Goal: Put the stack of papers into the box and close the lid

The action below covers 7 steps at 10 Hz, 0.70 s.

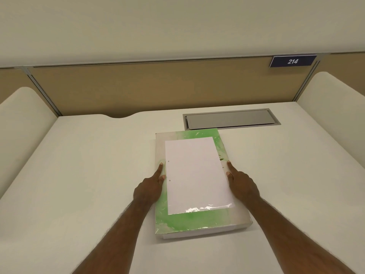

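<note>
A flat box [197, 221] with a green and white lid lies shut on the white desk [88, 175], just right of centre. On its lid rests a white stack of papers [197, 175] with two punch holes near its left edge and a shiny strip along its near edge. My left hand [150, 186] presses against the stack's left edge and my right hand [241, 184] against its right edge, fingers pointing away from me. Both hands grip the stack from the sides. Whether the stack is lifted off the lid I cannot tell.
A grey cable hatch [231, 119] is set into the desk just behind the box. A tan partition [158, 86] with a blue sign reading 214 [293, 61] closes the back. White curved side panels [21, 119] wall in both sides.
</note>
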### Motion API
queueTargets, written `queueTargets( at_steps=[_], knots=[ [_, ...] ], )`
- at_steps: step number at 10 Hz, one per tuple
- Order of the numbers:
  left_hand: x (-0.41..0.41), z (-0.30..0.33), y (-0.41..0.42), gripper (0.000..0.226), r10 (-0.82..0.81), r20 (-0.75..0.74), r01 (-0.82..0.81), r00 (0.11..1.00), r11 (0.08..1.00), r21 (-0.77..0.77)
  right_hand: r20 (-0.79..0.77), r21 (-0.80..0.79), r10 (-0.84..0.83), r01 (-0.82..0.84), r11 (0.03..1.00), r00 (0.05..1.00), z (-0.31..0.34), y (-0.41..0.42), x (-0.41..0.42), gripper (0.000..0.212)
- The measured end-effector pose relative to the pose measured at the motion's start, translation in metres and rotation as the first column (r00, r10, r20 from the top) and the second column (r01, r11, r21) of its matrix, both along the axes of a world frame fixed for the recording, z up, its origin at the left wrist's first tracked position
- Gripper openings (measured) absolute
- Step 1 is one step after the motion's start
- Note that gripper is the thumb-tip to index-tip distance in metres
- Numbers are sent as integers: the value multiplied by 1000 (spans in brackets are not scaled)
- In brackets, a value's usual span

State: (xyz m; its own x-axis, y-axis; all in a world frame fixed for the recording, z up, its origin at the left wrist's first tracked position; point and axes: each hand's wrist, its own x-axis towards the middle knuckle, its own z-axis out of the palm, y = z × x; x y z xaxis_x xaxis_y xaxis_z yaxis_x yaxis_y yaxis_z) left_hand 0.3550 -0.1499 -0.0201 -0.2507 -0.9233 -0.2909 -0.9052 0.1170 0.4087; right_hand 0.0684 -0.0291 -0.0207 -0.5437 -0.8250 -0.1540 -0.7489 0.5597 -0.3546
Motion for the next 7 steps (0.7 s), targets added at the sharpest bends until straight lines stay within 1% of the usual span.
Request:
queueTargets(
  at_steps=[2, 4, 5, 6, 7],
  knots=[
    [4, -1, 1, 51, -21, -11, 21, 1000, 1000, -12, -17, 0, 1, -1, 1000, 1000, 0, 2, 2, 50],
    [5, 5, -2, 52, -52, 12, 53, 999, 998, -31, -24, 30, 11, -10, 1000, 1000, 5, 2, 1, 51],
    [9, 8, -3, 56, -63, 40, 65, 997, 997, -41, -75, 62, 9, -4, 998, 997, 10, 6, 3, 54],
    [14, 15, -5, 61, -68, 56, 73, 996, 994, -80, -177, 43, 20, -13, 999, 984, 16, 7, 5, 58],
    [17, 28, -12, 69, -42, 26, 47, 999, 973, -226, -292, 37, 128, -122, 992, 948, 28, -1, 6, 64]
  ],
)
